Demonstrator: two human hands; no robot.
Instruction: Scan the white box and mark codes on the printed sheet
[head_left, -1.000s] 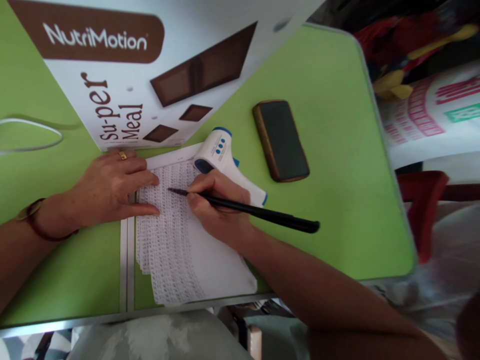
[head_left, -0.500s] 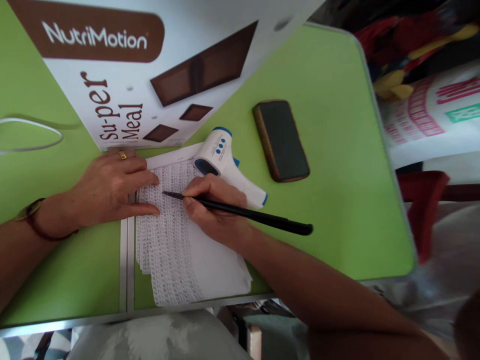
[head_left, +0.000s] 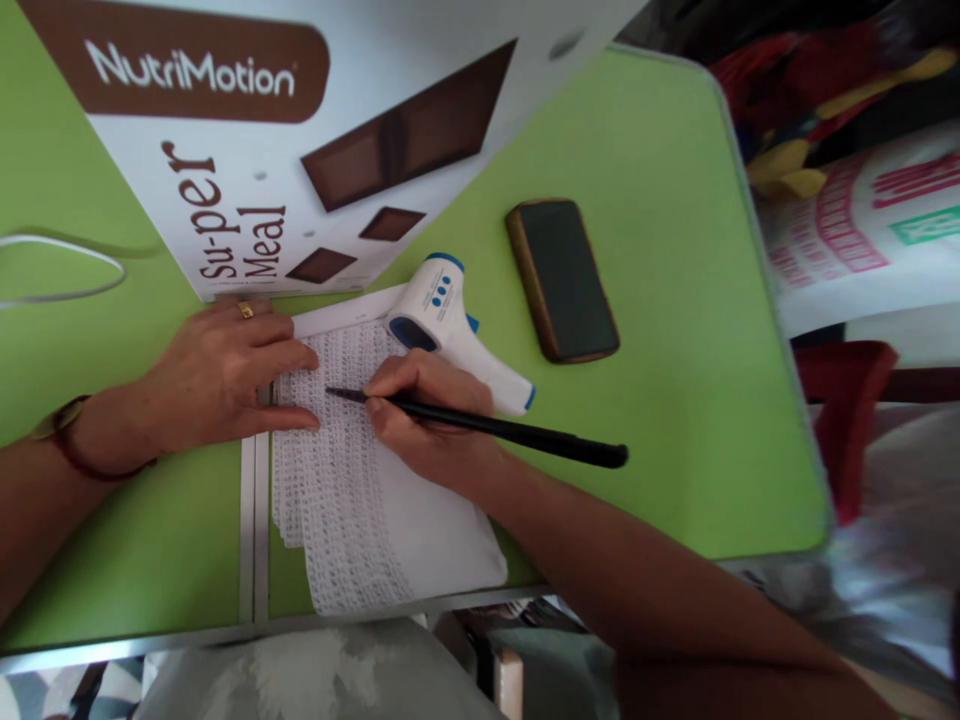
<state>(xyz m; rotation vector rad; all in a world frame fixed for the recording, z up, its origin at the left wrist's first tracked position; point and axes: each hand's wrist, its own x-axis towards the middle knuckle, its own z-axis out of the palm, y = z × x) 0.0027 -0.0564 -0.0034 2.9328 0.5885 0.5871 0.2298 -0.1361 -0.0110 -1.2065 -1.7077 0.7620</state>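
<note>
Sheets of paper [head_left: 442, 525] covered in rows of small handwriting lie overlapped on the green table [head_left: 675, 440]. My right hand [head_left: 431, 415] grips a long black pen [head_left: 517, 432], its tip touching or just above the written rows. Flat at the left edge of the sheets is my left hand [head_left: 225, 375], thumb and fingers apart, the fingertips resting on the paper. Just beyond my right hand a white and blue infrared thermometer [head_left: 480, 365] lies on its side over the top of the sheets.
A tall white NutriMotion box [head_left: 247, 200] stands behind the papers. A phone in a brown case [head_left: 566, 280] lies to the right. A white cable [head_left: 60, 240] loops at the far left. Past the table's right edge are a red chair [head_left: 844, 430] and a printed sack [head_left: 862, 230].
The top sheet's lower end has shifted slightly to the right. The pen's tip has moved a little toward me, and its back end tilts slightly up. My left hand has stayed put.
</note>
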